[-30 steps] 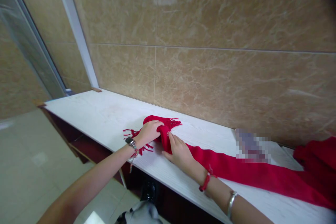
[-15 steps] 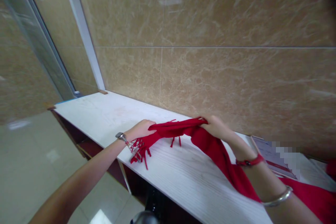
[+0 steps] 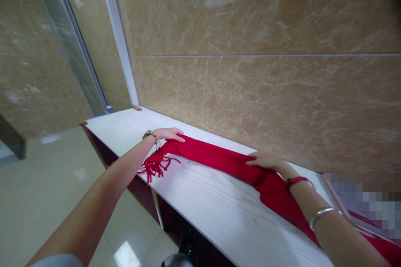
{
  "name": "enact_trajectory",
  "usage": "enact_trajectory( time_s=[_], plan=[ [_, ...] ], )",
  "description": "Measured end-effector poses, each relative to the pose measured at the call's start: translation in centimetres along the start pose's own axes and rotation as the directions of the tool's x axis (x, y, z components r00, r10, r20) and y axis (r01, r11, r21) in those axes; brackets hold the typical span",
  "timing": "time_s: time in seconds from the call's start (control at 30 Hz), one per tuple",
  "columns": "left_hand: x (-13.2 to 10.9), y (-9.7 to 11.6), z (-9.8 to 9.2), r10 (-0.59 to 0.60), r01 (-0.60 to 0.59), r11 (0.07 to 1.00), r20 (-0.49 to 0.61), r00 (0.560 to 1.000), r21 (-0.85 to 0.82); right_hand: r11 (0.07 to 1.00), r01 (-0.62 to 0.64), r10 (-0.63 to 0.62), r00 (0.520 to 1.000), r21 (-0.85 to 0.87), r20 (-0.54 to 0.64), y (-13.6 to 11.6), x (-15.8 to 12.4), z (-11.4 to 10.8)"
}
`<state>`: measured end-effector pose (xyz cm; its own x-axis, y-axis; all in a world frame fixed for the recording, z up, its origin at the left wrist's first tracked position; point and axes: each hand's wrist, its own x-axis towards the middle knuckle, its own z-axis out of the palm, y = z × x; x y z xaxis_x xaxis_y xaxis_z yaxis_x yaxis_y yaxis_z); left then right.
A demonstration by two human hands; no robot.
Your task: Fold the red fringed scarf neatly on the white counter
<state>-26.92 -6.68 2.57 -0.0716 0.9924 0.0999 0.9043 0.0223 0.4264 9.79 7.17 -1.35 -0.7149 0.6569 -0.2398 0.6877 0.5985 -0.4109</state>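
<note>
A long red scarf [image 3: 216,156] with a fringed end lies along the white tabletop [image 3: 213,200]. My left hand [image 3: 169,134] grips its upper edge near the fringe, thumb and fingers pressed together on the cloth. The fringe hangs toward the front edge of the table, below my left wrist. My right hand [image 3: 266,162] holds the scarf further right, its fingers on the fabric. Between my hands the cloth runs flat and fairly straight. Past my right hand it is bunched and passes under my right forearm.
A tiled wall [image 3: 266,91] rises directly behind the table. At the right is a flat framed item [image 3: 338,196], partly blurred out. Dark open compartments [image 3: 138,194] lie under the tabletop, and a rounded grey object [image 3: 178,260] shows at the bottom edge.
The scarf was twisted and lifted between my hands; now it is spread flatter on the table. My right hand has moved lower and right. The view has shifted slightly.
</note>
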Motion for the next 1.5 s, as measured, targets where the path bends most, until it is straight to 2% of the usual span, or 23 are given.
enact_trajectory(
  time_s=[0.03,0.07,0.17,0.3,0.4,0.47,0.53,0.57,0.67,0.73,0.8,0.93,1.07,1.13,1.23,1.33,1.43,1.5],
  plan=[
    [0.5,-0.6,0.9,0.011,-0.01,1.0,0.091,0.996,-0.01,0.991,-0.048,0.044,0.999,-0.123,-0.032,0.2,0.9,0.7],
    [0.9,-1.2,1.6,0.018,-0.016,1.0,0.13,0.991,-0.019,0.977,-0.083,0.073,0.996,-0.197,-0.058,0.3,1.7,1.2],
    [1.7,-3.0,2.1,0.014,-0.021,0.998,0.112,0.994,0.059,0.964,-0.097,0.076,0.993,-0.247,-0.094,0.7,2.7,2.2],
    [1.8,-5.4,-1.0,-0.033,0.032,0.992,0.008,0.999,0.123,0.975,-0.012,-0.009,0.996,-0.223,-0.09,1.9,2.5,2.1],
    [1.4,-6.1,-2.9,-0.09,0.103,0.983,-0.086,0.992,0.153,0.993,0.11,-0.109,0.993,-0.039,0.037,2.8,2.5,1.9],
    [0.9,-5.6,-2.4,-0.145,0.173,0.975,-0.192,0.971,0.139,0.991,0.129,-0.132,0.984,0.024,0.124,2.8,3.0,1.8],
    [0.1,-4.7,-0.3,-0.203,0.238,0.965,-0.263,0.943,0.108,0.99,0.13,-0.121,0.983,-0.058,0.136,2.0,3.6,1.7],
    [-0.3,-4.2,1.0,-0.228,0.26,0.961,-0.261,0.938,0.097,0.984,0.131,-0.117,0.986,-0.122,0.118,1.4,3.9,1.7],
    [-1.3,-3.0,4.9,-0.317,0.321,0.947,-0.145,0.937,0.003,0.963,0.145,-0.129,0.988,-0.229,0.083,-0.6,4.3,1.6],
    [-1.6,-2.5,6.3,-0.373,0.367,0.925,-0.062,0.926,-0.095,0.961,0.167,-0.15,0.984,-0.22,0.092,-1.3,4.3,1.6],
    [-1.4,-2.0,6.6,-0.402,0.396,0.902,0.0,0.916,-0.174,0.964,0.195,-0.18,0.979,-0.179,0.1,-1.5,4.2,1.7],
    [-0.6,-0.6,6.2,-0.38,0.389,0.867,0.092,0.92,-0.313,0.973,0.204,-0.196,0.977,-0.105,0.081,-0.8,4.0,2.0],
    [-0.1,1.3,6.4,-0.366,0.389,0.813,0.14,0.92,-0.434,0.975,0.193,-0.189,0.981,-0.109,0.046,-0.8,4.1,2.4],
    [0.0,2.0,6.3,-0.376,0.389,0.79,0.127,0.918,-0.473,0.974,0.19,-0.185,0.981,-0.123,0.048,-1.2,4.1,2.4],
    [0.3,2.5,4.9,-0.396,0.359,0.779,0.04,0.917,-0.514,0.977,0.164,-0.156,0.985,-0.138,0.069,-1.8,3.8,2.2],
    [0.6,1.8,1.4,-0.401,0.3,0.799,-0.09,0.912,-0.52,0.981,0.155,-0.15,0.987,-0.117,0.056,-2.1,3.2,1.8],
    [0.6,-0.4,-2.9,-0.409,0.25,0.837,-0.253,0.877,-0.486,0.988,0.147,-0.144,0.988,-0.057,0.048,-2.4,2.5,1.7],
    [0.3,-2.6,-5.1,-0.434,0.277,0.863,-0.339,0.835,-0.422,0.987,0.154,-0.152,0.987,-0.046,0.044,-2.5,2.2,1.9]
  ],
)
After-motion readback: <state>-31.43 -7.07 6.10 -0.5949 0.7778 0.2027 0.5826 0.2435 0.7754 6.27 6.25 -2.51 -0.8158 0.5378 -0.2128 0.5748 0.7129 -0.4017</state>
